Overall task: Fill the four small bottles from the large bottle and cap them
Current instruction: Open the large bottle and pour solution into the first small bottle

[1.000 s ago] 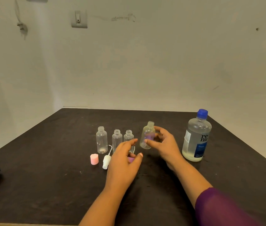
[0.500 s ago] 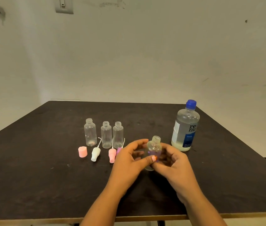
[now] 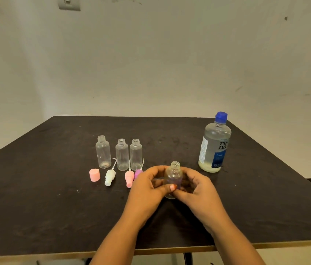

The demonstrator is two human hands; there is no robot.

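Small bottle (image 3: 173, 175) sitting upright, uncapped, between hands; left hand (image 3: 147, 190) and right hand (image 3: 198, 192) both gripping its body. Large bottle (image 3: 214, 146) standing capped beyond right hand. Likely positioning first bottle; next needing large bottle uncapped, steady pour.

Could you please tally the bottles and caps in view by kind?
Small clear bottles: 4
Large bottle: 1
Pink cap: 1
Spray tops: 3
Total: 9
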